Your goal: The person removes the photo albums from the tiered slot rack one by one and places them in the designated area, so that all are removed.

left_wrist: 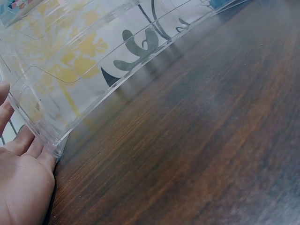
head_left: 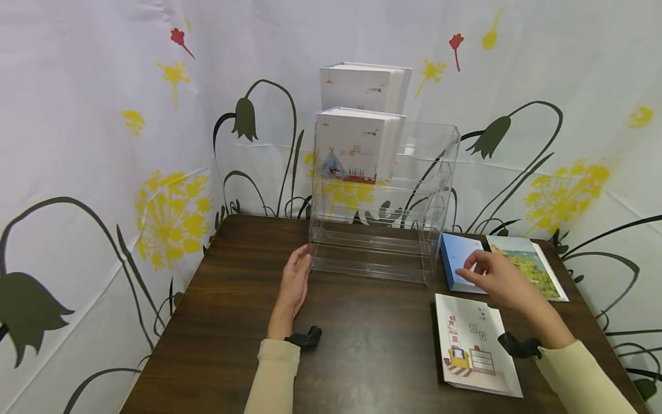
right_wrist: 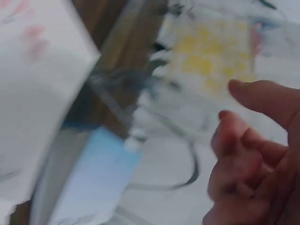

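A clear acrylic tiered rack (head_left: 369, 271) stands at the back of the table. My left hand (head_left: 293, 286) rests against its lower left side with the fingers extended, as the left wrist view shows at the rack's corner (left_wrist: 57, 149). Over on the right, my right hand (head_left: 499, 277) hovers above a blue book (head_left: 459, 253); its fingers are loosely bent, thumb apart, and hold nothing. Below that hand lies a white book (head_left: 473, 345) with a small room drawing on its cover. The right wrist view is blurred.
Two thick white books stand in the rack's upper tiers, a front one (head_left: 349, 144) and a rear one (head_left: 357, 86). A book with a yellow-green picture (head_left: 532, 264) lies at the table's right. Behind the dark wooden table (head_left: 248, 253) hangs a flowered curtain (head_left: 496, 69).
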A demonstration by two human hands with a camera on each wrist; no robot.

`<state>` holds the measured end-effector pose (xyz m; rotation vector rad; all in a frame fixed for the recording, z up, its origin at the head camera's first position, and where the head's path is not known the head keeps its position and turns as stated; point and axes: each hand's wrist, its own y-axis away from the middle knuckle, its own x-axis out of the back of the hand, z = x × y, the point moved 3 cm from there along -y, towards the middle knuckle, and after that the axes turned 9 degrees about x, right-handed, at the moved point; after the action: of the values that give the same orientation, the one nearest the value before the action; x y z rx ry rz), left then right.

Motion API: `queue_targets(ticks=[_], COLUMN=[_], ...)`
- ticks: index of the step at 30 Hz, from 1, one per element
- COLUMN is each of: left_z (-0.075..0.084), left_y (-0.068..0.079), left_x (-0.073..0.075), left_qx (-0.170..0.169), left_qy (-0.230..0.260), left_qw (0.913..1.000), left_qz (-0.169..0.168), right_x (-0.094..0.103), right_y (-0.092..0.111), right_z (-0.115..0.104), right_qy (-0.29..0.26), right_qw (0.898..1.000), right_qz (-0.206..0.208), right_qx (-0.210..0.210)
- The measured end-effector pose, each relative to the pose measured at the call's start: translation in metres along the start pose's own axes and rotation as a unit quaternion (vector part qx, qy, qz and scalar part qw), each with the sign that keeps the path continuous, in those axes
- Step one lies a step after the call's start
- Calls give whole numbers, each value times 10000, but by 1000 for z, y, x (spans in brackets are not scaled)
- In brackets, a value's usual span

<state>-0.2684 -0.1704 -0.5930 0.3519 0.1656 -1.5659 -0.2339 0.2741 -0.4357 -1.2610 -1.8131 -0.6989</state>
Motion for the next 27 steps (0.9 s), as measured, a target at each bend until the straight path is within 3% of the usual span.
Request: queue_targets(ticks=[5, 10, 18, 27], left_z=[-2, 0, 2, 0], left_y=[1, 1, 0, 1], left_x=[-1, -1, 3, 1], left_qx=[57, 21, 1, -9], left_qy=[-114, -125, -146, -20], left_qw=[9999, 9999, 9999, 10000], left_qz=[-22, -52, -9, 51], right_x=[18, 35, 49, 44], right_y=[-35, -74, -139, -190], right_z=[-36, -67, -104, -133], right_qy=[-321, -914, -2073, -2846], right_qw=[9951, 9807, 9488, 9173], right_qz=[271, 817, 1822, 1866], right_qx=[892, 1522, 1533, 2067])
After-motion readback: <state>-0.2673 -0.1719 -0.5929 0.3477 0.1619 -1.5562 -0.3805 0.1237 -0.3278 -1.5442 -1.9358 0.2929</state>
